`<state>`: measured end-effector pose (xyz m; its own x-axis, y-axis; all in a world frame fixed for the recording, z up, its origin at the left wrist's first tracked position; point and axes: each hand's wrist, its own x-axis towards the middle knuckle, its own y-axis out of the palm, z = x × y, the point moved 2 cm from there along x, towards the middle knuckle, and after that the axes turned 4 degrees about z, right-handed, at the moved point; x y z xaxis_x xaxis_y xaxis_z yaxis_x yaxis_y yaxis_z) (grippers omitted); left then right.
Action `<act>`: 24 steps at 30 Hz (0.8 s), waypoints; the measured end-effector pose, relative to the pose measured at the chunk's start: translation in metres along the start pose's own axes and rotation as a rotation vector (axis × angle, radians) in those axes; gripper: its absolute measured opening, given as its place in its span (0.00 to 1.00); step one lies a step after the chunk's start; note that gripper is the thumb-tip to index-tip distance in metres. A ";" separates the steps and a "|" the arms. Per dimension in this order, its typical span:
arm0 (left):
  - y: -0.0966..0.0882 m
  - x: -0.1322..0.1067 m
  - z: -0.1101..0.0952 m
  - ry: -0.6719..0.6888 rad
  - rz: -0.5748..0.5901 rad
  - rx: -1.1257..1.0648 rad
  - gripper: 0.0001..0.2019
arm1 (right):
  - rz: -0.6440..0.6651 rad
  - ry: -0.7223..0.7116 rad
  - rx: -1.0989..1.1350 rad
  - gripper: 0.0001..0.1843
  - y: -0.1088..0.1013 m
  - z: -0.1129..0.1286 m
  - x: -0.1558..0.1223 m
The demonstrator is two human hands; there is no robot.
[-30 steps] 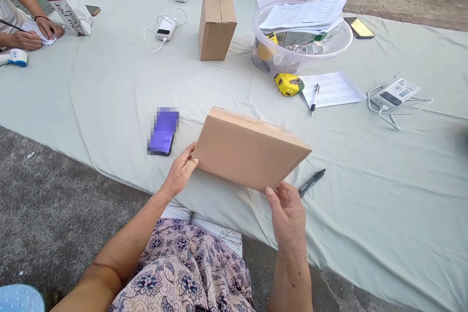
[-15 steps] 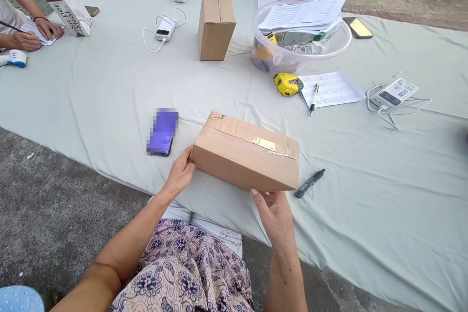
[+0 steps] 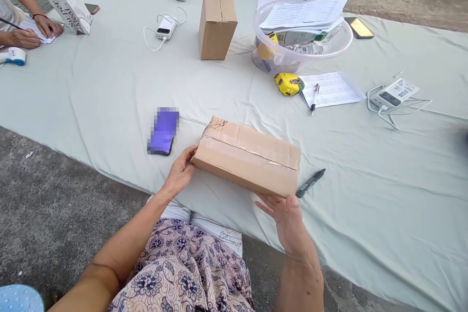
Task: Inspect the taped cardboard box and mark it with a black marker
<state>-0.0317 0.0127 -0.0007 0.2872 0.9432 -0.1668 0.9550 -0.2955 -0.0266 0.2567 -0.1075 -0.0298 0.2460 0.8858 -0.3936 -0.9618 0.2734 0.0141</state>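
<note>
A flat brown cardboard box (image 3: 248, 156), taped along its top seam, is held just above the pale green cloth (image 3: 109, 92). My left hand (image 3: 180, 171) grips its left end with fingers curled round the corner. My right hand (image 3: 288, 222) supports the near right underside, palm up, thumb against the box's near face. A black marker (image 3: 310, 183) lies on the cloth just right of the box. A phone with a purple screen (image 3: 163, 131) lies to the left of it.
Farther back stand a taller cardboard box (image 3: 217, 23), a clear bowl with papers (image 3: 302, 34), a yellow tape measure (image 3: 288, 84), a printed sheet with a pen (image 3: 331, 89) and power banks with cables (image 3: 393, 93). Other people's hands (image 3: 34, 31) work at the far left and top.
The box has been tipped from standing on edge with its plain face toward me to lying flatter with the taped top up. My right hand shifted from its corner to underneath.
</note>
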 end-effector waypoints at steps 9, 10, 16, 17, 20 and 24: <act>-0.008 -0.007 -0.027 0.057 0.341 -0.097 0.49 | 0.025 -0.001 0.013 0.42 0.009 0.016 -0.021; -0.008 -0.006 -0.030 0.062 0.368 -0.116 0.52 | 0.008 -0.007 0.002 0.42 0.009 0.019 -0.022; -0.003 -0.005 -0.043 0.076 0.380 -0.163 0.48 | -0.004 -0.085 -0.055 0.39 0.007 0.045 -0.034; -0.003 -0.006 -0.044 0.076 0.377 -0.172 0.45 | 0.004 -0.106 -0.072 0.38 0.007 0.050 -0.036; -0.003 -0.009 -0.041 0.058 0.389 -0.200 0.39 | 0.014 -0.188 -0.140 0.35 0.011 0.066 -0.044; -0.011 -0.012 -0.030 0.018 0.420 -0.227 0.35 | 0.000 -0.253 -0.246 0.32 0.020 0.084 -0.051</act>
<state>-0.0430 0.0091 0.0311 0.6510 0.7525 -0.0997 0.7476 -0.6129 0.2558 0.2352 -0.1158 0.0675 0.2381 0.9591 -0.1531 -0.9545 0.2019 -0.2194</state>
